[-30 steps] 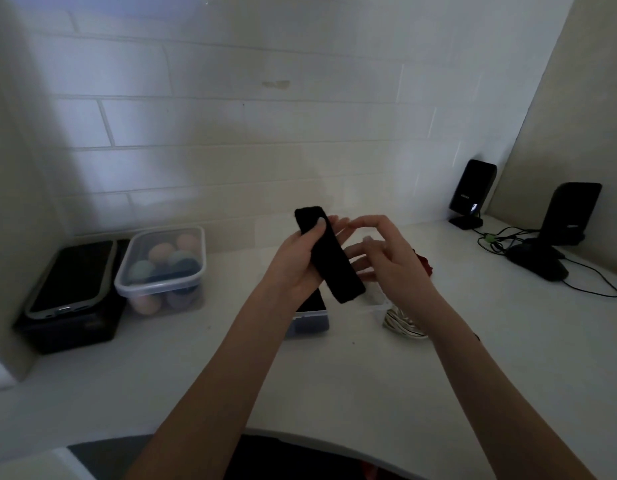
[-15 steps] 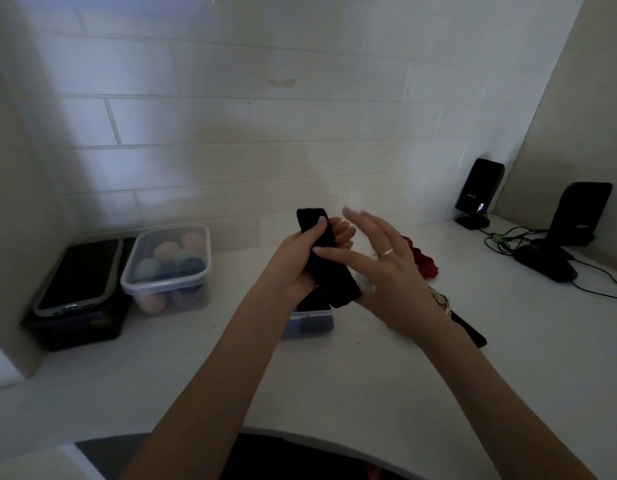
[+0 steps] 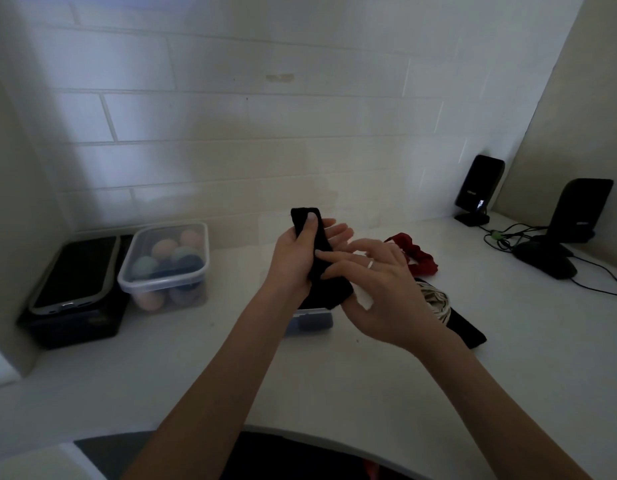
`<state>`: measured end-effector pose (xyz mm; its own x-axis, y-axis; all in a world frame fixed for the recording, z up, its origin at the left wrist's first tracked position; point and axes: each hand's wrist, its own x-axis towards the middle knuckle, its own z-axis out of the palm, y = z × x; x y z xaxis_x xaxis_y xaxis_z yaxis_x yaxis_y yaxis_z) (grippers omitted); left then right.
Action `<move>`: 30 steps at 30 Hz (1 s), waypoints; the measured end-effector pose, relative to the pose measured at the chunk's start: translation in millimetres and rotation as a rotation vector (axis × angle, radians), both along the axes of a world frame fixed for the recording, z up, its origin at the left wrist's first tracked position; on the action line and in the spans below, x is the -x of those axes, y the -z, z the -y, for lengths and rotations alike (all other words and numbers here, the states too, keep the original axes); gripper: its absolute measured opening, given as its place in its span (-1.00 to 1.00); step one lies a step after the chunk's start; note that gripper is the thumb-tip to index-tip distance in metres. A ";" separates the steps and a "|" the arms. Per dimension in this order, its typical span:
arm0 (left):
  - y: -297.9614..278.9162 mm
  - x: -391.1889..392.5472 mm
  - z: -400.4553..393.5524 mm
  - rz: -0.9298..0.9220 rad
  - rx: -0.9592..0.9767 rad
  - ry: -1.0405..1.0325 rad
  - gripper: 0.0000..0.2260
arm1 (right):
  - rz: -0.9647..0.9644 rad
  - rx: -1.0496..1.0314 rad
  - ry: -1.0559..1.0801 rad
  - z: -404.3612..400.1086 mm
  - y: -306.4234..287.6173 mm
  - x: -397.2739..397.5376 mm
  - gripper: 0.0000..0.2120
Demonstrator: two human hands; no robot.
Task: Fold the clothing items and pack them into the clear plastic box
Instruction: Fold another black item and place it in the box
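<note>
My left hand (image 3: 293,258) holds a folded black cloth strip (image 3: 319,247) upright above the white counter, thumb pressed on its top. My right hand (image 3: 376,289) lies flat against the strip's lower part, fingers spread, a ring on one finger. Under both hands sits a small clear plastic box (image 3: 312,320), mostly hidden, with something dark inside. A red garment (image 3: 416,252) lies behind my right hand. A pale patterned piece (image 3: 437,301) and another black piece (image 3: 464,329) lie to the right of my wrist.
At the back left stands a lidded clear box of coloured balls (image 3: 165,265), next to a phone on a black box (image 3: 75,289). Two black speakers (image 3: 478,188) (image 3: 581,209), a dark mouse-like device (image 3: 542,259) and cables occupy the back right corner.
My right hand has opened from pinching the strip's lower end to lying flat against it. It now covers less of the clothes on the right.
</note>
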<state>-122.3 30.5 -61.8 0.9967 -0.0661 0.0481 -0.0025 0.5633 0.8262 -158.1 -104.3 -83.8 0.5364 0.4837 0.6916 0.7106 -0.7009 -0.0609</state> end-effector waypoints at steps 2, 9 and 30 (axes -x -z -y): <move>-0.4 -2.6 -3.2 0.045 -0.016 -0.025 -0.74 | -0.295 -0.238 -0.103 -1.8 -0.6 7.9 -0.65; -0.8 9.4 -3.8 0.258 -0.372 -0.028 -0.79 | -0.580 -0.532 0.010 -14.6 -17.5 -9.2 -0.75; 3.9 -3.8 -20.0 -0.029 -0.282 0.203 -0.76 | -0.065 -0.070 -0.031 -5.0 2.1 -10.4 -0.65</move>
<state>-118.5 50.5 -65.6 0.9626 -0.2696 -0.0282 0.1115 0.2991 0.9477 -147.7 -99.3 -85.9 0.5669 0.4522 0.6886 0.7246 -0.6714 -0.1556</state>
